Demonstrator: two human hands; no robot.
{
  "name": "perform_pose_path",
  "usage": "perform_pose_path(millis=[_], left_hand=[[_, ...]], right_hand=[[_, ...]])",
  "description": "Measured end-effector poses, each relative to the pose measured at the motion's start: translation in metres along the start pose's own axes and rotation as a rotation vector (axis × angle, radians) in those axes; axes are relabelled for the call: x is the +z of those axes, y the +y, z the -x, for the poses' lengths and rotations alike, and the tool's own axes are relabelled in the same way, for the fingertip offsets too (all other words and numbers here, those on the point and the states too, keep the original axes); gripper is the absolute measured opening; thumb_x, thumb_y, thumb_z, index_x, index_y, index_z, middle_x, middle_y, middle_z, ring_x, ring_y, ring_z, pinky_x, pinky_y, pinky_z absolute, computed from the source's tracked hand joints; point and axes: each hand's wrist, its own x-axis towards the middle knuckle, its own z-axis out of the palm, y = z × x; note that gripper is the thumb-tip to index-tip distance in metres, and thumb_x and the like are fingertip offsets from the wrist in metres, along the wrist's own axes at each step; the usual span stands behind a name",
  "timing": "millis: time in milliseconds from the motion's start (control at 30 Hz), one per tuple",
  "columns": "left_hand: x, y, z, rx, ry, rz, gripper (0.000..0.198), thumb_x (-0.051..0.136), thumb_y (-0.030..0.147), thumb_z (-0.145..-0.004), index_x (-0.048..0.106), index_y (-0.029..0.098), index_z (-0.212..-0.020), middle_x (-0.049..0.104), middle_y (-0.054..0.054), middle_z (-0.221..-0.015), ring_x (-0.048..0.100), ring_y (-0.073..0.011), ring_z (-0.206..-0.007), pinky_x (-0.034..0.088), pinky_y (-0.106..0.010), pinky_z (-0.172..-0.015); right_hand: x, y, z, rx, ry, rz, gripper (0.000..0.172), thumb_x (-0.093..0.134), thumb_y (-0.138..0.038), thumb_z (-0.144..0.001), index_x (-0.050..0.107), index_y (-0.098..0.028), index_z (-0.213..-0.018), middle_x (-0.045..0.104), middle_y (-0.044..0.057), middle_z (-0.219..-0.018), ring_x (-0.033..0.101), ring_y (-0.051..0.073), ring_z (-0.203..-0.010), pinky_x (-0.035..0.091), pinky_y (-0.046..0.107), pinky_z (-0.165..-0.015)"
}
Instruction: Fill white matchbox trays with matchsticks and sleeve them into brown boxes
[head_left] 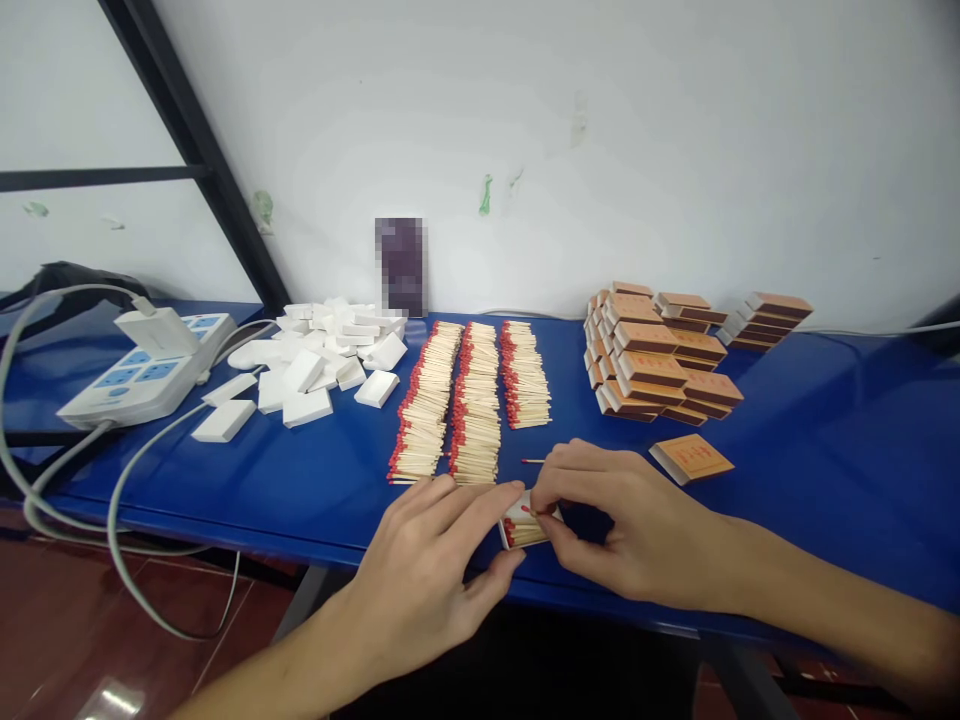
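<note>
I see a person at a blue table (315,490), working with two bare hands right by the three match rows (474,400). The small white tray (514,512) sits just in front of the match rows, a bit to the right, near the table's front edge. Some matches (525,533) lie inside it. The left hand (427,560) has its thumb and pointer finger a little way apart, with the tray's left end held between them. The right hand (622,525) is over the tray's other end, its thumb and finger pinched tight on one red-tipped match (526,509). A loose match (533,461) lies just in front of the match rows, by the right hand. To the left of the match rows is a messy heap of little white boxes (319,365), and farther left is a white power strip (120,395). To their right is a big stack of orange boxes (649,345), and a single orange box (694,458) lies to their right too, nearer the person. A dark, blurry thing (403,265) stands behind them, against the pale wall (480,110).
</note>
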Motion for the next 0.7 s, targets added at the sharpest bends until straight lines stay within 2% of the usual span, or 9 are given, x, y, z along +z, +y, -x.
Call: perform_pose_path(millis=[100, 200, 300, 367, 500, 600, 700], left_hand=[[0.000, 0.000, 0.000, -0.003, 0.008, -0.004, 0.047, 0.069, 0.018, -0.091, 0.052, 0.017, -0.134, 0.072, -0.004, -0.112, 0.064, -0.0221, -0.093, 0.053, -0.039, -0.082], [0.000, 0.001, 0.000, 0.002, 0.000, 0.001, 0.038, 0.067, 0.017, -0.091, 0.057, 0.018, -0.127, 0.071, -0.005, -0.113, 0.064, -0.0224, -0.095, 0.053, -0.039, -0.083], [-0.001, 0.002, -0.001, 0.052, -0.004, -0.041, 0.022, 0.063, 0.015, -0.091, 0.062, 0.017, -0.114, 0.069, -0.007, -0.113, 0.064, -0.0232, -0.093, 0.054, -0.040, -0.081], [-0.001, 0.002, -0.001, 0.087, -0.010, -0.088, 0.018, 0.061, 0.014, -0.092, 0.063, 0.017, -0.110, 0.067, -0.009, -0.112, 0.063, -0.0239, -0.091, 0.054, -0.040, -0.079], [-0.001, 0.001, 0.000, 0.106, -0.012, -0.114, 0.016, 0.059, 0.013, -0.093, 0.064, 0.016, -0.108, 0.066, -0.010, -0.116, 0.062, -0.0244, -0.092, 0.053, -0.041, -0.079], [-0.002, 0.001, 0.001, 0.101, -0.029, -0.089, 0.017, 0.059, 0.012, -0.094, 0.063, 0.017, -0.110, 0.065, -0.009, -0.119, 0.062, -0.0235, -0.095, 0.052, -0.041, -0.082], [-0.003, 0.002, 0.000, 0.095, -0.035, -0.096, 0.024, 0.060, 0.013, -0.094, 0.061, 0.015, -0.118, 0.066, -0.010, -0.116, 0.062, -0.0242, -0.097, 0.053, -0.040, -0.083]], right_hand=[[0.002, 0.001, 0.001, -0.023, -0.033, 0.011, 0.014, 0.053, -0.010, -0.085, 0.062, -0.017, -0.078, 0.058, 0.002, -0.075, 0.052, 0.013, -0.070, 0.041, 0.024, -0.062], [0.000, 0.002, 0.001, -0.076, -0.032, 0.042, 0.013, 0.054, -0.013, -0.088, 0.065, -0.017, -0.082, 0.057, 0.003, -0.078, 0.052, 0.012, -0.066, 0.041, 0.024, -0.059], [-0.009, 0.008, 0.000, -0.090, 0.129, 0.107, 0.014, 0.053, -0.013, -0.090, 0.067, -0.017, -0.090, 0.059, 0.002, -0.076, 0.054, 0.012, -0.064, 0.040, 0.024, -0.059], [-0.017, 0.016, -0.002, -0.037, 0.193, 0.230, 0.013, 0.054, -0.015, -0.090, 0.067, -0.017, -0.087, 0.060, 0.001, -0.071, 0.054, 0.013, -0.063, 0.040, 0.027, -0.063], [-0.025, 0.034, -0.004, 0.102, 0.019, 0.449, 0.011, 0.058, -0.022, -0.088, 0.068, -0.020, -0.082, 0.054, -0.003, -0.055, 0.051, 0.015, -0.057, 0.037, 0.031, -0.065], [-0.023, 0.042, -0.003, 0.187, -0.107, 0.444, 0.015, 0.056, -0.023, -0.090, 0.067, -0.021, -0.079, 0.054, -0.003, -0.053, 0.051, 0.015, -0.056, 0.035, 0.027, -0.058], [-0.021, 0.042, -0.003, 0.224, -0.144, 0.422, 0.014, 0.054, -0.020, -0.090, 0.063, -0.021, -0.079, 0.053, -0.004, -0.055, 0.051, 0.013, -0.053, 0.032, 0.025, -0.053]])
